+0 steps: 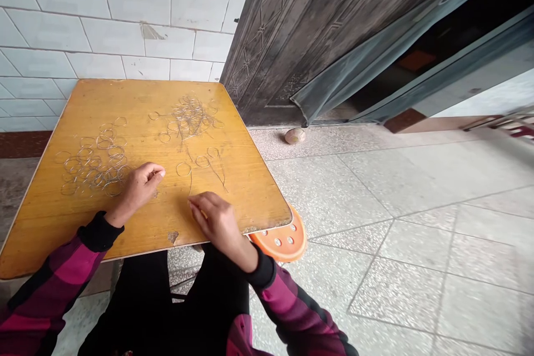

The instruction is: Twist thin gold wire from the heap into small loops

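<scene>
A yellow wooden tabletop lies in front of me, scattered with thin metal wire rings. A loose heap of rings covers its left side, and a tangled cluster of wire sits toward the far edge. My left hand rests beside the heap, its fingers curled and pinched together, with nothing visible in them. My right hand lies near the table's front edge, fingers closed on a small yellow piece, mostly hidden and too small to identify. Single rings lie just beyond it.
An orange stool with holes in its seat pokes out past the table's right corner. White tiles line the wall behind, and a dark metal door stands to the right. A small round object lies on the speckled tile floor.
</scene>
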Demonstrator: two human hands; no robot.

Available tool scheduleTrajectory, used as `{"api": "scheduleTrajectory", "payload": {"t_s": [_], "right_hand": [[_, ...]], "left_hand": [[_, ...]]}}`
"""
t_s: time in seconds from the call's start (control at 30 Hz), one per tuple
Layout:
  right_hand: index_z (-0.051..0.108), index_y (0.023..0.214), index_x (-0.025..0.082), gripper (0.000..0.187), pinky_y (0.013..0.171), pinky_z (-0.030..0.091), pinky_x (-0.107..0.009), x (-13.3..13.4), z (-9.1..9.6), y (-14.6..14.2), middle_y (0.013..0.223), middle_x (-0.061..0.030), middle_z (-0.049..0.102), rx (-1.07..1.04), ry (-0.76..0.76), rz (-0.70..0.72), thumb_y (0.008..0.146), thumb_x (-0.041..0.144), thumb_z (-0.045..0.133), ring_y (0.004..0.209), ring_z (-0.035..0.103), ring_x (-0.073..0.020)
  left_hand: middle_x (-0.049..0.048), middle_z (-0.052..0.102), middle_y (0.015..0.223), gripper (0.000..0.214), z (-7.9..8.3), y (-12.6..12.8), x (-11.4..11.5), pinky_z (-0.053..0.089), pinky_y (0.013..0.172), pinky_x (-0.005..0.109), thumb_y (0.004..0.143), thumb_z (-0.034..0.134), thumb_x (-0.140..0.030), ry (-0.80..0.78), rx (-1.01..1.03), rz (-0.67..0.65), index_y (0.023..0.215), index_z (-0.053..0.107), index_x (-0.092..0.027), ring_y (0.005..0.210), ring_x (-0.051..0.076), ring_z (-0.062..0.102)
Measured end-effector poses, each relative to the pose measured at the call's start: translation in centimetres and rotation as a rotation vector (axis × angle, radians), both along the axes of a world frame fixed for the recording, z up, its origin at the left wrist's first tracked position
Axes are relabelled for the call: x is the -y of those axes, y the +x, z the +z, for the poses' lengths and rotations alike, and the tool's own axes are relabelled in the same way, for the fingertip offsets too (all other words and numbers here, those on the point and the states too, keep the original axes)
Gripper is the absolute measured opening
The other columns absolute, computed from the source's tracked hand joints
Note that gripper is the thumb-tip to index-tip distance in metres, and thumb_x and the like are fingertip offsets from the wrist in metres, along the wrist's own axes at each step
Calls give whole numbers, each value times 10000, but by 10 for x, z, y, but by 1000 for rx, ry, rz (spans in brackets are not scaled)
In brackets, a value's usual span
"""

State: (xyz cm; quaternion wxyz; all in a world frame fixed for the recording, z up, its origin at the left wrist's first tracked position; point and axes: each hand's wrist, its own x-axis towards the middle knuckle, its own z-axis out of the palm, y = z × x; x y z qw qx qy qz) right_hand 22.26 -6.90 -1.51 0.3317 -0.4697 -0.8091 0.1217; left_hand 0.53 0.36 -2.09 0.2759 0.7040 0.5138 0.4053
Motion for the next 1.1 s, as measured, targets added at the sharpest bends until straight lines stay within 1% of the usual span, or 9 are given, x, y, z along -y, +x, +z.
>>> {"api": "scheduleTrajectory", "payload": {"t_s": [0.17, 0.3, 0.47, 0.57, 0.63, 0.7, 0.83, 0.93, 1.1], "right_hand": [[663, 1091, 167, 244, 779, 532, -352, 25, -12, -10, 1002, -116, 696, 115, 88, 32, 942, 195, 472, 914, 614, -224], [660, 1096, 186, 224, 833, 528, -363, 40, -19, -14, 1005, -93, 708, 55, 116, 142, 929, 178, 511, 927, 624, -208], [657, 1121, 174, 232, 891, 511, -435, 40, -19, -10, 1119, -110, 699, 99, 171, 140, 923, 197, 539, 1073, 608, -265], [658, 1119, 162, 234, 896, 503, -484, 35, -12, -1, 1191, -121, 674, 165, 206, 141, 924, 197, 533, 1134, 579, -306], [655, 1127, 173, 240, 890, 510, -482, 36, -9, 4, 1194, -124, 670, 158, 200, 148, 926, 192, 525, 1123, 584, -295], [654, 1128, 184, 241, 887, 520, -471, 42, -8, 6, 1176, -125, 673, 121, 191, 150, 926, 185, 522, 1097, 596, -279], [659, 1105, 198, 225, 875, 540, -449, 53, -11, 5, 1144, -115, 684, 70, 162, 191, 925, 180, 525, 1068, 614, -265], [659, 1108, 194, 226, 865, 547, -448, 54, -11, 3, 1133, -122, 686, 64, 159, 227, 926, 188, 524, 1056, 625, -267], [662, 1113, 186, 236, 846, 552, -439, 51, -5, 6, 1138, -131, 680, 79, 161, 245, 937, 196, 503, 1028, 634, -257]], "left_hand": [[13, 634, 727, 189, 2, -7, -1, 407, 577, 240, 841, 541, -334, 38, 2, 54, 823, 647, -179, 619, 128, 533], [9, 629, 715, 180, 8, -14, -5, 397, 558, 237, 810, 565, -338, 34, 30, 114, 823, 646, -178, 602, 121, 522], [-24, 562, 632, 146, 30, -35, -10, 348, 469, 240, 788, 586, -341, -3, 278, 287, 819, 620, -203, 501, 99, 457], [-23, 566, 656, 138, 46, -57, -3, 349, 482, 243, 798, 596, -332, 42, 291, 348, 838, 619, -201, 515, 96, 456], [-22, 563, 674, 158, 53, -73, 8, 353, 516, 242, 812, 595, -318, 61, 183, 344, 879, 627, -178, 540, 93, 450], [-7, 575, 729, 145, 54, -88, 21, 375, 573, 251, 810, 590, -290, 69, -32, 314, 866, 638, -165, 598, 105, 479], [22, 570, 843, 91, 41, -105, 47, 387, 647, 275, 774, 552, -176, 38, -526, 75, 782, 640, -199, 702, 148, 519], [57, 550, 899, 232, 30, -103, 54, 343, 616, 279, 808, 428, -71, 68, -770, 55, 772, 624, -190, 747, 171, 498], [60, 566, 904, 260, 28, -97, 48, 329, 612, 279, 864, 396, -100, 112, -838, 35, 737, 611, -174, 771, 182, 493]]}}
